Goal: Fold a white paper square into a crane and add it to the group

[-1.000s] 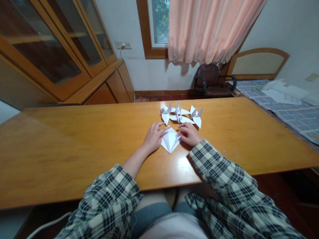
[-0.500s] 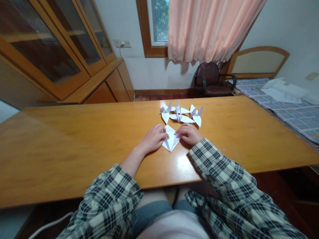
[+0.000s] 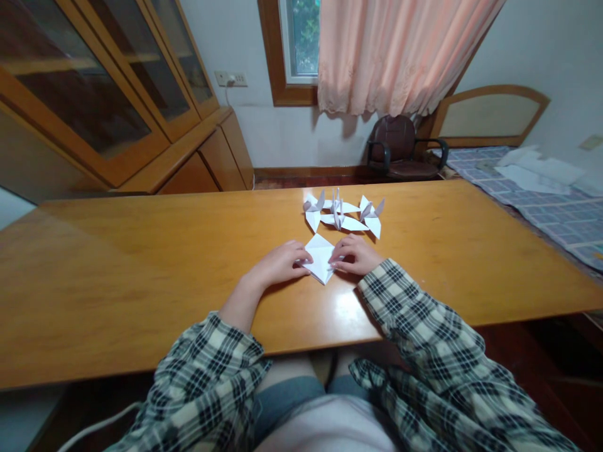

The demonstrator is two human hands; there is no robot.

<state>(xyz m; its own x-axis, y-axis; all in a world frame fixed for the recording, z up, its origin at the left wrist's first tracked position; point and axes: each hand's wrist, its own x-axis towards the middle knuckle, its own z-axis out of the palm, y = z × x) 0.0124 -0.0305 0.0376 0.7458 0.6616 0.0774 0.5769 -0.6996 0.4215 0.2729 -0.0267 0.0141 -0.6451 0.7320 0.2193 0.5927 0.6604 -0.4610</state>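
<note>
A white, partly folded sheet of paper (image 3: pixel 320 257) lies on the wooden table (image 3: pixel 141 263) in front of me, shaped like a diamond. My left hand (image 3: pixel 277 262) presses its left edge with curled fingers. My right hand (image 3: pixel 357 254) pinches the paper's right edge. Just beyond the sheet stand three finished white paper cranes (image 3: pixel 342 213) in a row.
A glass-fronted wooden cabinet (image 3: pixel 108 94) stands at the left. A dark armchair (image 3: pixel 400 147) sits under the pink curtain (image 3: pixel 391 50) by the window. A bed with a checked cover (image 3: pixel 551 201) and loose papers runs along the table's right side.
Both hands have drawn closer together over the paper, folding its sides inward. The sheet now looks narrower and flatter than a second ago.
</note>
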